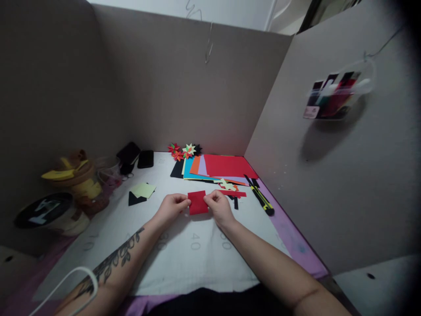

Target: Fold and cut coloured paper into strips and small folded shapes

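A small red paper square [198, 202] is stretched between my two hands above the white mat. My left hand [173, 205] pinches its left edge between thumb and finger. At the right edge, my right hand [219, 208] grips it the same way. Just beyond my right hand lie red paper strips [237, 193] and pale scraps [226, 184]. To the left of my left hand, a pale green paper square [144, 190] rests partly over a black paper square [136, 199].
Coloured sheets, the red sheet [230, 166] on top, lie at the back beside folded paper stars [188, 150]. A yellow-black utility knife [262, 199] lies at the right. Pots [77, 182] and a black-lidded tub [49, 213] stand at the left. Grey walls [197, 87] enclose the table.
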`<state>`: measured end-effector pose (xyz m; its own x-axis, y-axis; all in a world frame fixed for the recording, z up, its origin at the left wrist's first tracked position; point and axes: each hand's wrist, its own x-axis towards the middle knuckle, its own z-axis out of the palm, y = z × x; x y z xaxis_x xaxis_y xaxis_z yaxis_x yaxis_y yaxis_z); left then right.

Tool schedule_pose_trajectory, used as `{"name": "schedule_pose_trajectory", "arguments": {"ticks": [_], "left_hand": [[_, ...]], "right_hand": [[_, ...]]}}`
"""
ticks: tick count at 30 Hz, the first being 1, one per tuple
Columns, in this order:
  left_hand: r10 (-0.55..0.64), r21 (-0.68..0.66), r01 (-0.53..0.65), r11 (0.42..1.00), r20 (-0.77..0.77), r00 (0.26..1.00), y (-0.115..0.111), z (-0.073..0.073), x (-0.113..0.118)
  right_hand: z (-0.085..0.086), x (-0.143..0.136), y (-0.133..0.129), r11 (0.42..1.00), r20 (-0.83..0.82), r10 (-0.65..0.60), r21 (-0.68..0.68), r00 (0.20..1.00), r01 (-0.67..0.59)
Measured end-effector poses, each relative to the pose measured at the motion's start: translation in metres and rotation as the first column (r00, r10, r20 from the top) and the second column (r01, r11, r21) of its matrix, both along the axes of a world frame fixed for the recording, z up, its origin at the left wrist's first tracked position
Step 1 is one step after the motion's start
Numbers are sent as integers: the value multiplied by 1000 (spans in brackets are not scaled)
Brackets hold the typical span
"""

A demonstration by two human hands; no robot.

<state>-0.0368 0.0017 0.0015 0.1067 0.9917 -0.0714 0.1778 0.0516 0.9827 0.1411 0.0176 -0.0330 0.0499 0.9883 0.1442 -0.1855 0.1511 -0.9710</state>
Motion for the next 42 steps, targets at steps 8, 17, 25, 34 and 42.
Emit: {"name": "schedule_pose_trajectory", "arguments": {"ticks": [8,17,25,34,42], "left_hand": [[3,-16,-2,1000,50,999,-1,-2,2],[20,-39,-18,999,36,999,-1,-3,2],[25,-37,-23,999,60,998,0,-5,1],[-1,-20,1,1000,19,1000,-1,-4,0],[-23,7,23,1000,-1,1000,-2,-1,1]], "right_hand": [[5,1,-3,991,136,-31,137,990,12],[2,2,-2,983,212,-15,184,977,-25],[0,1,-3,987,147,74,128,986,-94],[10,3,-6,989,107,105,92,989,-115],[11,5,-5,982,110,177,51,978,-184]]}}
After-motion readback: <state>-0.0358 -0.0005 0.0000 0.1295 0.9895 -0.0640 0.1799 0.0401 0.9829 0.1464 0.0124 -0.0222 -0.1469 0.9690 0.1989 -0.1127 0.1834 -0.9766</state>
